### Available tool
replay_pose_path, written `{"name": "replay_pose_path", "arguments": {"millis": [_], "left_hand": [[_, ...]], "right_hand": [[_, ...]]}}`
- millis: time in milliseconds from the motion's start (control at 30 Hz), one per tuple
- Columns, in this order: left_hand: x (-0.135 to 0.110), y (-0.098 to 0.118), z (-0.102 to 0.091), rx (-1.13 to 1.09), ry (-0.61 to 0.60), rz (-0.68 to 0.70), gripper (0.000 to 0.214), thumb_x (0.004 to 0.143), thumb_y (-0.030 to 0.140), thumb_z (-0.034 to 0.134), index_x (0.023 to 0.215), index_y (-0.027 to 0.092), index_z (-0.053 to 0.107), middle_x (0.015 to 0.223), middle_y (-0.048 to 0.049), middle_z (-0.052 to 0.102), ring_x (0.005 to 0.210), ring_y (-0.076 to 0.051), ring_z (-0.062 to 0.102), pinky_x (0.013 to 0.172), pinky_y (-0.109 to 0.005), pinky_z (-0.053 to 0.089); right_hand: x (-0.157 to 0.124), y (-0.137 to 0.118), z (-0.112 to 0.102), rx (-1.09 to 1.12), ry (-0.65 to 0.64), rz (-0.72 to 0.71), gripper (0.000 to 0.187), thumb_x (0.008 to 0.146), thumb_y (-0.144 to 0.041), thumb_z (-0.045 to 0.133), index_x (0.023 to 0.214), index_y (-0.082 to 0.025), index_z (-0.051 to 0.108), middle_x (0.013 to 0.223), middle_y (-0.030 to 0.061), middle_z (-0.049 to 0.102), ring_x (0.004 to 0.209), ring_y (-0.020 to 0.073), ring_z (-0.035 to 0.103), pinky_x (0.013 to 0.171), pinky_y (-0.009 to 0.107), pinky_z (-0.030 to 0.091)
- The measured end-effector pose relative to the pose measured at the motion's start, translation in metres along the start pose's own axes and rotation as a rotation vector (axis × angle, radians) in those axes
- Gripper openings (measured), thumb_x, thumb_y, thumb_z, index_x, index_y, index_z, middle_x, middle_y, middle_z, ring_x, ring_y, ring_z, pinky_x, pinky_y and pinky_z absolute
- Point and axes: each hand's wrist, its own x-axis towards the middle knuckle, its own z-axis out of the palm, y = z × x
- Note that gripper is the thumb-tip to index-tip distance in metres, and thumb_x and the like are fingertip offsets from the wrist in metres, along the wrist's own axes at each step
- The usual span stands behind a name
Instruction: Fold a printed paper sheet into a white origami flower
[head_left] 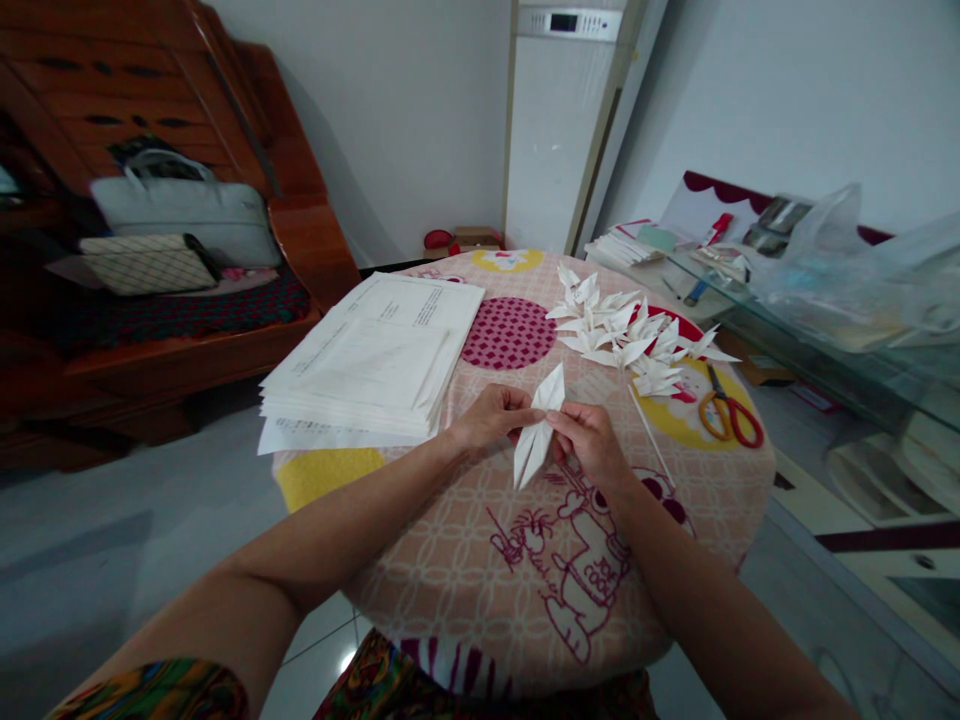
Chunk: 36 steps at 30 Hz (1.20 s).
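Between my two hands is a piece of folded white paper, a long diamond shape with a slit down its lower half. My left hand pinches its left side near the middle. From the right, my right hand grips the same spot with thumb and fingers; some fingertips are hidden behind the paper. Beyond my hands lies a heap of folded paper cranes. A thick stack of printed paper sheets rests left of my hands.
Scissors with orange and red handles lie at the table's right side, near a thin white stick. A patterned cloth covers the round table. A glass shelf with plastic bags adjoins on the right. A wooden bench stands left.
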Motion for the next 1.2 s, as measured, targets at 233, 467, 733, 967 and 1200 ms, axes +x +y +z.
{"name": "replay_pose_path", "arguments": {"millis": [233, 467, 733, 967, 1200], "left_hand": [[-0.0012, 0.0017, 0.0032, -0.102, 0.021, -0.114, 0.041, 0.059, 0.044, 0.082, 0.054, 0.014, 0.054, 0.048, 0.0043, 0.048, 0.045, -0.005, 0.040, 0.047, -0.021, 0.028], [-0.0017, 0.0003, 0.0012, -0.199, 0.001, -0.219, 0.040, 0.057, 0.044, 0.085, 0.064, 0.010, 0.064, 0.059, -0.0007, 0.061, 0.050, -0.008, 0.051, 0.050, -0.022, 0.034], [-0.0022, -0.0005, 0.0026, -0.140, 0.016, -0.153, 0.041, 0.058, 0.043, 0.083, 0.054, 0.013, 0.056, 0.050, 0.0020, 0.055, 0.044, -0.007, 0.048, 0.046, -0.022, 0.034], [-0.0023, -0.0001, 0.0036, -0.156, 0.039, -0.124, 0.035, 0.059, 0.038, 0.083, 0.059, 0.012, 0.058, 0.054, 0.0023, 0.055, 0.049, -0.007, 0.050, 0.051, -0.022, 0.038], [-0.0031, 0.0026, 0.0053, -0.136, 0.065, -0.137, 0.036, 0.058, 0.037, 0.083, 0.053, 0.013, 0.055, 0.047, 0.0037, 0.051, 0.044, -0.006, 0.045, 0.047, -0.022, 0.032]], "right_hand": [[0.0009, 0.0020, -0.0006, -0.038, 0.003, -0.008, 0.040, 0.076, -0.048, 0.069, 0.052, -0.021, 0.050, 0.038, -0.0067, 0.043, 0.032, 0.0092, 0.044, 0.036, 0.023, 0.033], [0.0015, 0.0036, 0.0007, 0.038, -0.018, 0.048, 0.038, 0.076, -0.050, 0.067, 0.056, -0.021, 0.052, 0.039, -0.0062, 0.046, 0.032, 0.0098, 0.045, 0.034, 0.022, 0.034], [0.0002, 0.0032, -0.0005, -0.021, -0.028, 0.011, 0.042, 0.077, -0.051, 0.067, 0.054, -0.022, 0.049, 0.039, -0.0062, 0.044, 0.033, 0.0097, 0.045, 0.036, 0.023, 0.034], [0.0011, 0.0044, -0.0022, -0.047, -0.026, -0.005, 0.039, 0.080, -0.048, 0.065, 0.055, -0.021, 0.051, 0.041, -0.0052, 0.047, 0.036, 0.0097, 0.046, 0.040, 0.023, 0.035], [0.0021, 0.0094, -0.0047, -0.118, -0.043, -0.032, 0.040, 0.084, -0.049, 0.063, 0.057, -0.021, 0.052, 0.043, -0.0047, 0.049, 0.038, 0.0102, 0.047, 0.041, 0.023, 0.036]]}}
